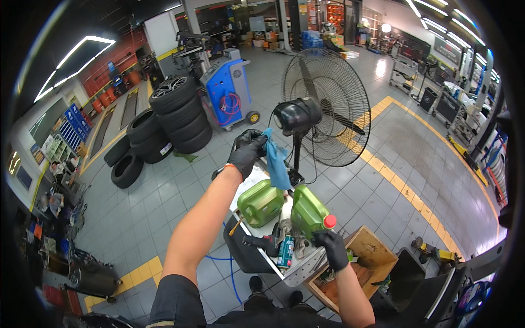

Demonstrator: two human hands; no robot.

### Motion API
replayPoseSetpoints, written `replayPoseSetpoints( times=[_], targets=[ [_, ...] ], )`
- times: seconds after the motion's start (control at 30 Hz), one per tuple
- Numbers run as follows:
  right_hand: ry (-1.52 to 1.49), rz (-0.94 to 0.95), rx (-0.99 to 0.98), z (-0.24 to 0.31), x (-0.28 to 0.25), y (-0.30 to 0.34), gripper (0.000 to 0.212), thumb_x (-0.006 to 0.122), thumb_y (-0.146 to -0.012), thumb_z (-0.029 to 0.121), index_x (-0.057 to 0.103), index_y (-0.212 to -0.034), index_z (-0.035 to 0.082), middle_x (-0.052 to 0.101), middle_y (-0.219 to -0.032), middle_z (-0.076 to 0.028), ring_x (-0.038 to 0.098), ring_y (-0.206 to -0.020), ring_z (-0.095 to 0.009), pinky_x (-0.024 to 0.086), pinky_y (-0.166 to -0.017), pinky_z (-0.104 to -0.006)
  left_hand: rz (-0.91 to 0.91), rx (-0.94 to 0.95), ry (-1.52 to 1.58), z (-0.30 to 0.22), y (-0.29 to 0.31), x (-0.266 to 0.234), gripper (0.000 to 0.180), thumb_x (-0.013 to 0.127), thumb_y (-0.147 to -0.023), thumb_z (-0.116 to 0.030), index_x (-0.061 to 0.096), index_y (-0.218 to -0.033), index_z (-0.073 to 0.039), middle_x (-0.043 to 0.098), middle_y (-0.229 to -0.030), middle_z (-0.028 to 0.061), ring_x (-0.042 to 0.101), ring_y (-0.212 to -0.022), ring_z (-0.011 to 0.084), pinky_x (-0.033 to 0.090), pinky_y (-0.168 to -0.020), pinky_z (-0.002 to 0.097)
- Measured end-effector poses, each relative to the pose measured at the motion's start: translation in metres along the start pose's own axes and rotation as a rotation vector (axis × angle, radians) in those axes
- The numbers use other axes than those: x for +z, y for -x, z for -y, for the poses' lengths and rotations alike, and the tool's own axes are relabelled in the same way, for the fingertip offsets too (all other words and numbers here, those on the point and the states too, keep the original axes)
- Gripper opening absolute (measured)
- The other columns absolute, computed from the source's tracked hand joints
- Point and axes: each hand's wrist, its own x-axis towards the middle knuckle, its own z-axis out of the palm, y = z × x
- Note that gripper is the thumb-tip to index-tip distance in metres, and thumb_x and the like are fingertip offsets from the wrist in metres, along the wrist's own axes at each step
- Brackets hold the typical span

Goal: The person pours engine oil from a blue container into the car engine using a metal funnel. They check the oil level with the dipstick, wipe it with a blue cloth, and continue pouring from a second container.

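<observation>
Into the head view, picture centre as my clock's hub: I've got the left hand [249, 148], black-gloved, just off the hub toward ten, its grip closed, fingers pinching the top of a blue cloth [279, 167]. And there hangs the cloth, near the hub, long axis steep: top between eleven and twelve, loose end pointing down between five and six, over the bench [302, 272]. Now the right hand [332, 250], also gloved, out near five, fingers bent beside the red-capped jug [308, 209]; from here I can't tell how open that grip is or whether it has hold of anything. That green jug slants from near eleven to near five, cap at the five end. A second green jug [257, 205] sits at six, with a spray can [285, 252] and a black power tool [262, 244] farther down. I see a fan [299, 113] between one and two, a wooden box [383, 256] between four and five.
</observation>
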Motion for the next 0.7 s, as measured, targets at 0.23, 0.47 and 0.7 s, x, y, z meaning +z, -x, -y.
replayPoseSetpoints(
  times=[0.23,0.47,0.7],
  targets=[
    [0.077,0.0,-0.308,0.085,0.11,-0.082,0.054,0.078,-0.089,0.008,0.056,-0.137,-0.002,0.066,-0.126,-0.011,0.061,-0.112,-0.019,0.049,-0.098,-0.0342,-0.125,0.007,-0.189,-0.033,0.059,0.027,0.028,0.062,-0.099,-0.014,0.064,-0.124,-0.002,0.071,-0.097,0.0085,0.067,-0.077,0.0168,0.059,-0.076,0.0346],
    [-0.367,0.226,-0.153,0.076,0.125,-0.06,0.028,0.066,-0.101,0.024,0.068,-0.117,0.001,0.07,-0.105,-0.003,0.064,-0.097,-0.013,0.05,-0.09,-0.0291,-0.118,-0.248,0.05,0.006,0.11,-0.025,0.021,0.056,-0.097,-0.008,0.071,-0.111,0.0,0.074,-0.095,0.0072,0.069,-0.082,0.0157,0.057,-0.08,0.0331],
    [-0.282,0.312,-0.131,0.079,0.147,-0.064,0.023,0.061,-0.104,0.02,0.067,-0.113,0.0,0.07,-0.1,-0.003,0.066,-0.089,-0.012,0.053,-0.082,-0.0276,0.172,-0.338,0.403,0.064,0.202,-0.01,0.055,0.06,-0.102,-0.05,0.058,-0.141,-0.011,0.067,-0.128,0.0068,0.064,-0.113,0.0201,0.05,-0.102,0.043]
  ],
)
